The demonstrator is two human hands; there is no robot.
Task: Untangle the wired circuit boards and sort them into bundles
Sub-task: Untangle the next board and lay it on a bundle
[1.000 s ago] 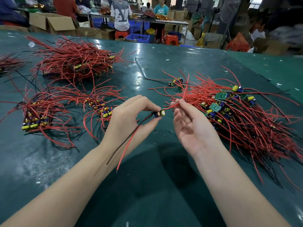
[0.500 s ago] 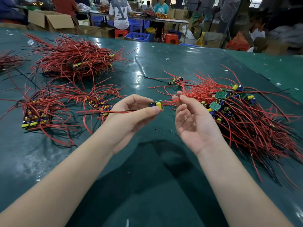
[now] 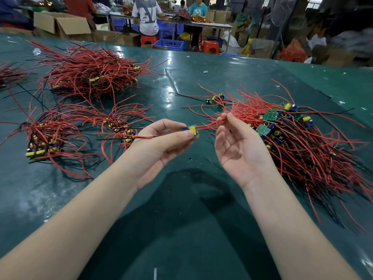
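**One board out, its wires still in the heap**

On the green table (image 3: 181,209), the left hand (image 3: 161,146) pinches a small circuit board (image 3: 192,130). The right hand (image 3: 238,150) nips its red wires (image 3: 210,123) by fingertip, palm open, beside the tangled pile (image 3: 302,142) at right. A hard tug (likely tempting) could snag neighbours or strain a solder joint.

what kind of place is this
Most likely a small electronics assembly workshop: heaps of red-wired circuit boards lie on a long green worktable, and other workers sit at benches among cardboard boxes behind.
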